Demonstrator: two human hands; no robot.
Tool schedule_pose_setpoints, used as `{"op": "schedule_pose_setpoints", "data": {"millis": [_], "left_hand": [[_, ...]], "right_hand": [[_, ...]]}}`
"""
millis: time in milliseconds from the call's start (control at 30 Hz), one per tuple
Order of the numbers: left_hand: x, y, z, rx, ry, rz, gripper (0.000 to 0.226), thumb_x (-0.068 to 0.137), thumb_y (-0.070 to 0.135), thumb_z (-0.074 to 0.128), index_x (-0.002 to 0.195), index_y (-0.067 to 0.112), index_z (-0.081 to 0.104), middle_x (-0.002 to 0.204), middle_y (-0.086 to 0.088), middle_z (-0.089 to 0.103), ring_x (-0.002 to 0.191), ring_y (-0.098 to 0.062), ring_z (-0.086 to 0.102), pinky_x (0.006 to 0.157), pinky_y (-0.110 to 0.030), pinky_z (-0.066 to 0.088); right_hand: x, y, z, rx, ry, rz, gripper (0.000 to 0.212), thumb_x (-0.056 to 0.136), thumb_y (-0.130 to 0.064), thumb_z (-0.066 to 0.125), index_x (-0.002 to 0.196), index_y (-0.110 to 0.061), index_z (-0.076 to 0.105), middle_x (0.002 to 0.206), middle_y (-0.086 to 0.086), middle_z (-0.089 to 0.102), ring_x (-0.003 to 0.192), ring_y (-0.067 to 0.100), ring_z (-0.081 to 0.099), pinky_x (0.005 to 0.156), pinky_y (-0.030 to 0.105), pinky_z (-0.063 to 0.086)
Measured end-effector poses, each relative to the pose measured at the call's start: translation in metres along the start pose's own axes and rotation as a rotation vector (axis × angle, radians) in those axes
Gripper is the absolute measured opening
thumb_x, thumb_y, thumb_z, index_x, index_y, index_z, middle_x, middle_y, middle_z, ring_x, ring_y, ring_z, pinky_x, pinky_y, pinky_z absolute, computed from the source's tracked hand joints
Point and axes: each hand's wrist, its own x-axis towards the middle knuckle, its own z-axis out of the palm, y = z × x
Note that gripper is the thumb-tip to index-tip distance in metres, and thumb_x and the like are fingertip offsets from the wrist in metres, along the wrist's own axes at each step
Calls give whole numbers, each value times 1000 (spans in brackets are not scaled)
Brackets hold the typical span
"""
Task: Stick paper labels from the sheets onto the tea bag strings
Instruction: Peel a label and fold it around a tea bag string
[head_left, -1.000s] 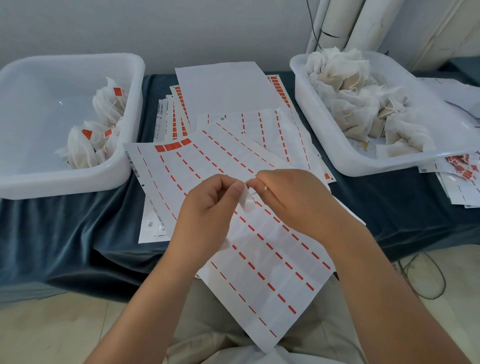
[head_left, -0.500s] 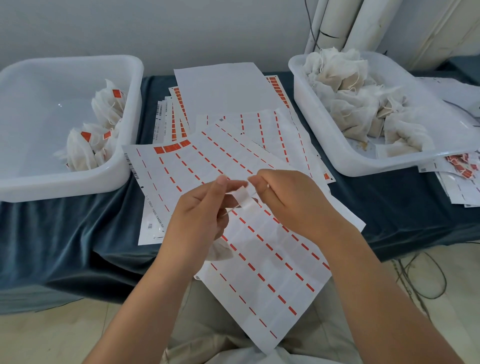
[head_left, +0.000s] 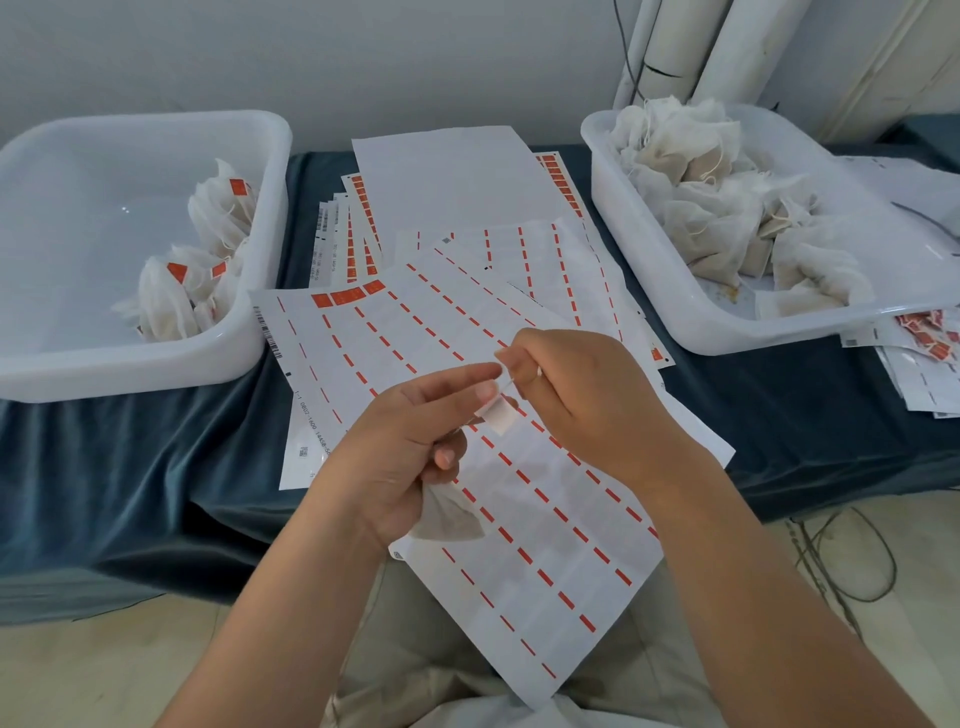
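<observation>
My left hand (head_left: 405, 447) holds a tea bag (head_left: 449, 519) in its curled lower fingers, and its thumb and forefinger pinch a small white paper label (head_left: 500, 415). My right hand (head_left: 576, 395) pinches the thin white string (head_left: 511, 383) just above that label. Both hands hover over a large label sheet (head_left: 545, 551) with rows of red marks, which hangs off the table's front edge. Three red labels (head_left: 347, 295) remain at the sheet's top left corner.
A white tub (head_left: 156, 364) at left holds several tea bags with red labels (head_left: 182, 291). A white tub (head_left: 691, 317) at right holds a pile of unlabelled tea bags (head_left: 717, 208). More label sheets (head_left: 447, 182) fan across the dark blue cloth (head_left: 130, 467). Cables (head_left: 852, 566) lie on the floor at right.
My hands have drawn slightly apart, and the string now shows taut between them. The label has dropped a little below my left thumb, and the tea bag shows more under my left palm.
</observation>
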Motion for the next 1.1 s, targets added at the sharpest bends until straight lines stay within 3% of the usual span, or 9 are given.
{"op": "schedule_pose_setpoints", "data": {"millis": [167, 300, 400, 467, 533, 633, 767, 1033, 1100], "left_hand": [[0, 1, 2, 27, 25, 24, 53, 54, 39, 90, 106, 31, 84, 96, -9, 78, 45, -7, 41, 44, -17, 36], [-4, 3, 6, 52, 30, 53, 55, 48, 40, 93, 103, 35, 84, 88, -11, 76, 46, -8, 44, 46, -17, 38], [-4, 4, 9, 29, 75, 80, 57, 45, 39, 94, 101, 37, 84, 75, -6, 71, 47, -7, 45, 46, -18, 40], [-3, 3, 11, 6, 143, 117, 54, 48, 39, 94, 101, 39, 83, 72, -2, 69, 48, -7, 46, 46, -18, 40], [-1, 0, 11, -29, 218, 152, 43, 61, 31, 94, 101, 41, 83, 76, -3, 68, 49, -7, 48, 46, -17, 40], [1, -5, 10, -49, 291, 207, 33, 81, 21, 88, 107, 40, 82, 71, -2, 62, 51, -7, 49, 47, -17, 41], [1, -9, 11, -33, 318, 245, 25, 90, 22, 83, 108, 38, 82, 64, 4, 61, 53, -7, 53, 48, -18, 44], [-1, -15, 22, -18, 332, 331, 25, 103, 23, 68, 124, 34, 74, 76, 2, 71, 61, -8, 61, 50, -19, 45], [-2, -15, 23, 9, 344, 353, 23, 103, 26, 69, 123, 36, 75, 89, 7, 77, 64, -8, 62, 52, -19, 46]], "right_hand": [[1, 2, 2, 1, 7, 1, 37, 109, -42, 34, 79, -25, 45, 61, -17, 40, 56, 13, 52, 55, 39, 48], [1, 2, 6, 98, -16, 107, 46, 109, -48, 32, 79, -21, 53, 63, -6, 54, 62, 16, 58, 61, 36, 49], [5, -5, 8, 472, -87, 334, 53, 105, -61, 27, 79, -27, 59, 72, -4, 65, 65, 7, 62, 61, 20, 49], [9, -12, 7, 894, -193, 577, 71, 92, -81, 21, 82, -26, 65, 73, 1, 68, 63, 10, 62, 56, 23, 49], [7, -18, 10, 1058, -265, 689, 81, 77, -92, 24, 84, -24, 67, 76, 8, 72, 63, 19, 64, 52, 27, 48], [-2, -26, 21, 829, -222, 568, 61, 92, -76, 37, 80, -24, 67, 74, 3, 72, 61, 14, 66, 54, 28, 53], [-12, -32, 28, 830, -53, 488, 40, 109, -46, 44, 80, -25, 63, 70, -2, 66, 61, 11, 62, 59, 23, 53], [-14, -40, 28, 698, -50, 473, 33, 112, -36, 38, 85, -29, 54, 70, -12, 57, 65, 4, 54, 63, 19, 48], [-14, -40, 27, 625, -62, 463, 29, 111, -36, 39, 85, -32, 51, 68, -18, 56, 63, 4, 53, 62, 18, 46]]}}
